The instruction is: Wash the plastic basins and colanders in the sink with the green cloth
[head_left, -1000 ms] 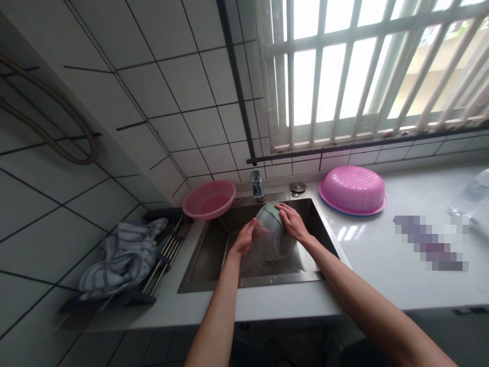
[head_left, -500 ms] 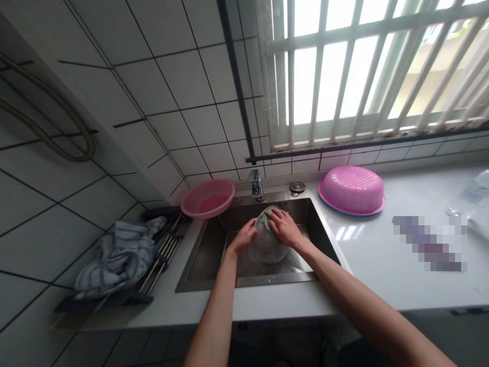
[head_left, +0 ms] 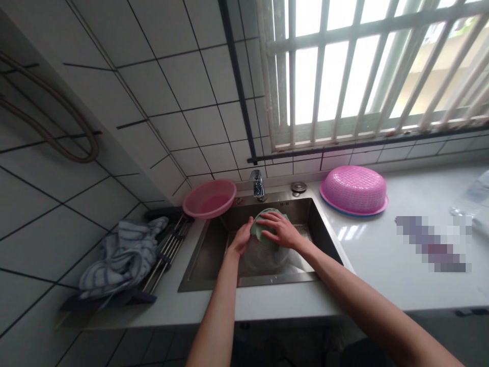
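A clear plastic mesh-patterned basket (head_left: 266, 256) is tilted up on its side within the metal sink (head_left: 198, 260). My left hand (head_left: 242, 238) grips its left edge, thumb up and fingers partly hidden behind it. Over the upper part of the basket lies a light green cloth (head_left: 257, 232). My right hand (head_left: 280, 229) holds this cloth flat against the basket, its fingers spread across it. A chrome faucet (head_left: 257, 184) stands behind the sink, just beyond both hands.
A pink basin (head_left: 210, 199) rests at the sink's back left corner. Right of the sink, an upturned pink colander (head_left: 355, 189) sits on the white counter (head_left: 367, 275). A striped towel (head_left: 118, 255) lies on a rack (head_left: 168, 252) at left. A drain strainer (head_left: 298, 187) is behind the sink.
My right hand has slid left and slightly down with the green cloth over the basket, its fingers now more spread. My left hand stays at the basket's left edge.
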`<action>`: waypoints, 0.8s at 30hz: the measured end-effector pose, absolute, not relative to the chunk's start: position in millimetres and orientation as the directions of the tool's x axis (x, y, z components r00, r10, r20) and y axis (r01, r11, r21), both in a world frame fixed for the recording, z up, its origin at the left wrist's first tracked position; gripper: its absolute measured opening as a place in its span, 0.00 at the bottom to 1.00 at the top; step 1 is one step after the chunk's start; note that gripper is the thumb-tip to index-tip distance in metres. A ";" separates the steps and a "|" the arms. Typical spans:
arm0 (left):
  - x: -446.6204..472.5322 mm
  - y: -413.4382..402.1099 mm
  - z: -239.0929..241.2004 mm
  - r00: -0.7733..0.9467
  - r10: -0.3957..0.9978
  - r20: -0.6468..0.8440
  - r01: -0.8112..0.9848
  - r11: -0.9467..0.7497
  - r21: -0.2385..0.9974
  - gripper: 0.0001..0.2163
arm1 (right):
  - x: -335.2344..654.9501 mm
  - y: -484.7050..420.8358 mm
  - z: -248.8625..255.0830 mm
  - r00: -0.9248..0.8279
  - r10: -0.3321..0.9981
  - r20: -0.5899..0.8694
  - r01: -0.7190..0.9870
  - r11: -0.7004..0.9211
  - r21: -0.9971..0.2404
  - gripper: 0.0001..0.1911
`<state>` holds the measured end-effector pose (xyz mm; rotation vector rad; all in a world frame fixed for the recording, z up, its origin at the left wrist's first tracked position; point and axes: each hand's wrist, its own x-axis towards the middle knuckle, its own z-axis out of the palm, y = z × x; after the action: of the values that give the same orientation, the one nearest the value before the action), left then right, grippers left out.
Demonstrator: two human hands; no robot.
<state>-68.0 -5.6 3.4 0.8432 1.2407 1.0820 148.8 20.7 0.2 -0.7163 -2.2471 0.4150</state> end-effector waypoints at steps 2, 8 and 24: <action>-66.0 -5.5 3.5 0.034 0.951 -0.306 -0.179 0.307 0.935 0.25 | 154.1 25.2 -2.5 -0.492 0.700 0.518 0.420 0.712 -0.563 0.23; -70.8 -1.2 4.4 -0.086 0.950 -0.299 -0.196 0.278 0.940 0.24 | 132.8 -2.8 5.0 -0.688 0.482 0.542 0.343 0.875 -0.343 0.20; -75.7 1.0 9.1 -0.077 0.926 -0.371 -0.425 0.306 0.852 0.23 | 140.9 3.3 10.0 -0.568 0.589 0.574 0.359 0.806 -0.472 0.20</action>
<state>-75.7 1.0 9.1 0.5690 1.1517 1.2224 140.9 3.3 10.0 -0.6948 -2.2302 0.3913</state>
